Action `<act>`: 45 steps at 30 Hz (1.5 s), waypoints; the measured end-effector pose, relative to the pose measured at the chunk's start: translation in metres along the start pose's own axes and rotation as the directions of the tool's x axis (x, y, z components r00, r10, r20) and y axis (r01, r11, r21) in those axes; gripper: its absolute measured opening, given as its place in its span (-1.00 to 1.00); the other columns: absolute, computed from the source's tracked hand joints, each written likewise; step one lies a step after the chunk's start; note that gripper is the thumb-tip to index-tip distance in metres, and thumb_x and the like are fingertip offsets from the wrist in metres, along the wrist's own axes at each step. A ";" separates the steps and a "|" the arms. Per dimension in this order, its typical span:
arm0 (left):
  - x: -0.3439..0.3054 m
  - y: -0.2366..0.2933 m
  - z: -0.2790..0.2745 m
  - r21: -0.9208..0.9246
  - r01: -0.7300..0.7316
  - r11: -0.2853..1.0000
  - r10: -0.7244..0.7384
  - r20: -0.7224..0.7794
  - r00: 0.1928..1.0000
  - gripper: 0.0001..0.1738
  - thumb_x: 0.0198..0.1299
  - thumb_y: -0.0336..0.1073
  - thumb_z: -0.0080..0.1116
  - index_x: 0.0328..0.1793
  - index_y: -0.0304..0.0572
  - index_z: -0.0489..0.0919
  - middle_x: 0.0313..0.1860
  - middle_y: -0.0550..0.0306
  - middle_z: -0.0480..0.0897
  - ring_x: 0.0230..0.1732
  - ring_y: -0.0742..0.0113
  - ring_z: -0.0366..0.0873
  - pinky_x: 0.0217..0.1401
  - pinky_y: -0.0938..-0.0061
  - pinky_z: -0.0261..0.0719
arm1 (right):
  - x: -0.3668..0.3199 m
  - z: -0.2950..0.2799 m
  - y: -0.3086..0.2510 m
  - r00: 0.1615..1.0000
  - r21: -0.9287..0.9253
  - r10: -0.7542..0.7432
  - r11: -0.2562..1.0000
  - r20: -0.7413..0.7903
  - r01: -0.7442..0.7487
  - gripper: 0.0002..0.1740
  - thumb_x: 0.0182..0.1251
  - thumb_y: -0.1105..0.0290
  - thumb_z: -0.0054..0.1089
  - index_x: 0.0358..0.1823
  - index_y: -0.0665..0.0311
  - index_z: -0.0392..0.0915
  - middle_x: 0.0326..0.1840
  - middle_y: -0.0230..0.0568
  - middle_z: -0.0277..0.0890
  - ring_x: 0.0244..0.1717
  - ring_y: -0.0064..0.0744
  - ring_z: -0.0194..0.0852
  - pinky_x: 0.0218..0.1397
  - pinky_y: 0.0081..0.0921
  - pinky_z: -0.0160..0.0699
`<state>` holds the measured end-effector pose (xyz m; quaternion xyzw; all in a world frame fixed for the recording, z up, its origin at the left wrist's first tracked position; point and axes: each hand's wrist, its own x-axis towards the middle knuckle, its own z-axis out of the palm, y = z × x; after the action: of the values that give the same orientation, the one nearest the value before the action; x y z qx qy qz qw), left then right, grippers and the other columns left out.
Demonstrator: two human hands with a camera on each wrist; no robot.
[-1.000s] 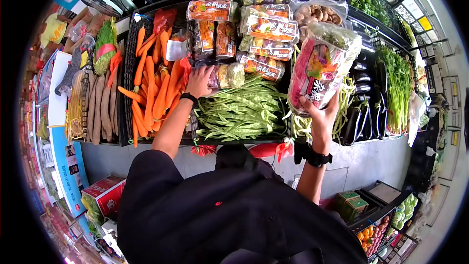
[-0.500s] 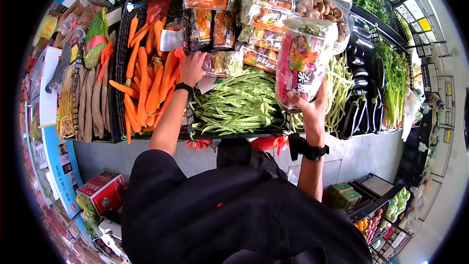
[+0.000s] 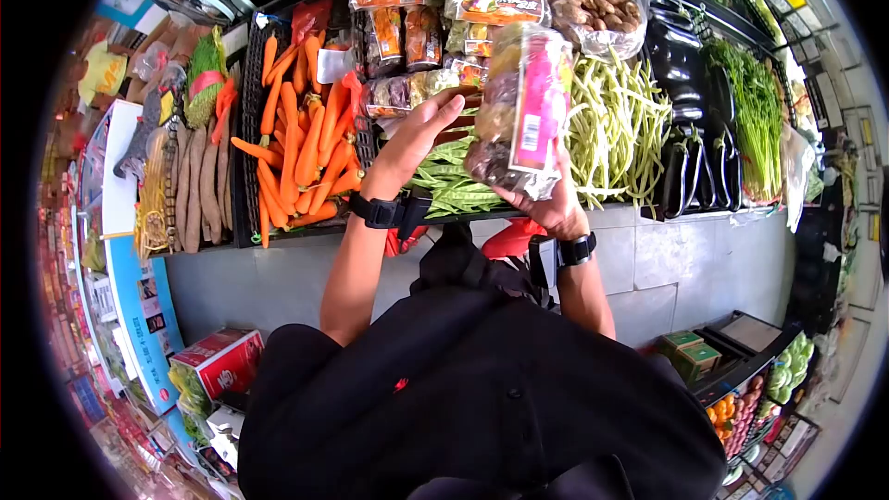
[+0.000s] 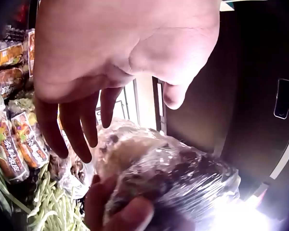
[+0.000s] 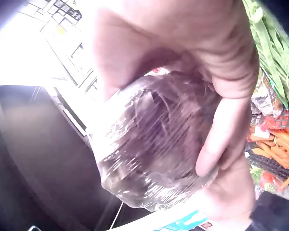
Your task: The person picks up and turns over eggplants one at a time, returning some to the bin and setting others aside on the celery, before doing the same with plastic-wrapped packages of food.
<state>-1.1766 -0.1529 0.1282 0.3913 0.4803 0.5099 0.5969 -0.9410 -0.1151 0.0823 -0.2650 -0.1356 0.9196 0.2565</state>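
Observation:
A large plastic-wrapped package [image 3: 528, 111] with a pink label hangs above the green beans, gripped around its lower end by the right hand [image 3: 553, 199]. The right wrist view shows that hand's fingers [image 5: 216, 139] curled round the wrapped end [image 5: 159, 139]. To the package's left, the left hand [image 3: 417, 139] is raised with its fingers extended, holding nothing. In the left wrist view a gap shows between the left hand [image 4: 120, 53] and the wrapped package [image 4: 168, 178]. Smaller wrapped packs [image 3: 495, 2] lie in rows behind.
Carrots [image 3: 301, 143] fill the crate at left, beside brown roots [image 3: 199, 185]. Flat green beans [image 3: 454, 181] lie below the hands. Pale beans [image 3: 616, 130], bagged mushrooms [image 3: 593, 0], eggplants [image 3: 681, 93] and leafy stalks [image 3: 750, 130] stand to the right.
The right hand has brought the package left and nearer the body, turning its label sideways. The left hand has lifted off a small pack and moved right, beside the package.

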 end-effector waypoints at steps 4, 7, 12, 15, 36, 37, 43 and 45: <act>-0.017 -0.001 0.018 0.106 -0.020 0.994 0.022 -0.013 1.000 -0.26 0.39 0.08 0.16 0.47 -0.34 0.33 0.34 0.06 0.50 0.29 0.34 0.49 0.34 0.41 0.45 | -0.032 0.013 0.018 0.965 -0.322 -0.244 0.909 0.098 0.263 -0.30 0.44 0.15 0.16 0.49 0.35 0.22 0.36 -0.11 0.44 0.35 -0.24 0.43 0.38 -0.26 0.42; -0.035 -0.013 0.019 0.090 -0.060 0.994 0.063 -0.026 0.998 -0.24 0.36 0.05 0.20 0.48 -0.33 0.30 0.33 -0.01 0.50 0.27 0.33 0.50 0.31 0.42 0.48 | -0.045 0.012 0.016 0.928 -0.652 -0.369 0.691 0.051 0.311 -0.13 0.06 0.34 0.54 0.37 0.49 0.27 0.16 -0.15 0.55 0.18 -0.38 0.50 0.31 -0.43 0.43; -0.061 -0.027 0.037 -0.039 -0.084 0.996 0.075 -0.195 0.978 -0.24 0.21 -0.21 0.42 0.44 -0.34 0.31 0.22 -0.01 0.53 0.23 0.29 0.51 0.25 0.40 0.54 | -0.056 0.010 0.024 0.913 -0.740 -0.394 0.583 0.105 0.336 0.01 -0.14 0.29 0.69 0.33 0.52 0.29 0.13 -0.10 0.56 0.10 -0.40 0.53 0.26 -0.44 0.47; -0.071 -0.030 0.045 -0.023 -0.103 0.994 0.095 -0.245 0.965 -0.27 0.21 -0.21 0.42 0.41 -0.33 0.33 0.22 -0.01 0.53 0.22 0.30 0.52 0.25 0.40 0.54 | -0.062 0.019 0.025 0.939 -0.780 -0.340 0.572 0.055 0.253 0.03 -0.16 0.26 0.70 0.33 0.52 0.29 0.11 -0.10 0.56 0.10 -0.40 0.53 0.25 -0.43 0.49; -0.051 -0.051 -0.016 -0.619 -0.159 0.769 -0.283 -0.553 0.783 -0.52 0.24 0.00 0.33 0.16 -0.01 0.46 0.00 0.25 0.55 -0.03 0.29 0.56 0.05 0.16 0.53 | 0.051 0.003 0.026 0.930 -0.513 -0.362 0.787 0.065 0.342 -0.37 0.53 -0.05 -0.03 0.39 0.27 0.31 0.38 -0.25 0.36 0.38 -0.34 0.30 0.44 -0.25 0.20; -0.046 -0.051 -0.021 -0.647 -0.153 0.747 -0.314 -0.546 0.777 -0.52 0.24 0.00 0.34 0.15 0.00 0.47 -0.01 0.25 0.56 -0.03 0.29 0.56 0.07 0.15 0.52 | 0.055 0.008 0.026 0.934 -0.500 -0.345 0.795 0.092 0.343 -0.37 0.55 0.03 -0.04 0.44 0.30 0.23 0.42 -0.21 0.31 0.44 -0.34 0.23 0.48 -0.23 0.16; -0.025 -0.036 -0.043 -0.708 -0.098 0.699 -0.394 -0.496 0.774 -0.61 0.25 0.02 0.34 0.05 0.03 0.55 -0.08 0.27 0.60 -0.03 0.32 0.53 0.16 0.15 0.47 | 0.084 0.034 0.025 0.967 -0.634 -0.238 0.735 0.094 0.242 -0.16 0.47 0.19 0.13 0.60 0.37 -0.09 0.53 -0.06 0.19 0.51 -0.16 0.18 0.57 -0.24 0.11; -0.017 -0.037 -0.053 -0.726 -0.059 0.686 -0.421 -0.461 0.781 -0.60 0.25 0.03 0.33 0.07 0.03 0.55 -0.06 0.26 0.59 -0.02 0.32 0.52 0.17 0.15 0.47 | 0.092 0.043 0.027 0.954 -0.571 -0.289 0.773 0.073 0.278 -0.23 0.46 0.23 0.13 0.55 0.36 0.02 0.46 -0.09 0.29 0.46 -0.18 0.27 0.46 -0.28 0.29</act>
<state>-1.2195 -0.1772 0.0833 -0.1011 0.4479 0.6836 0.5674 -1.0425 -0.0924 0.0695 -0.3153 -0.4424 0.7836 0.3013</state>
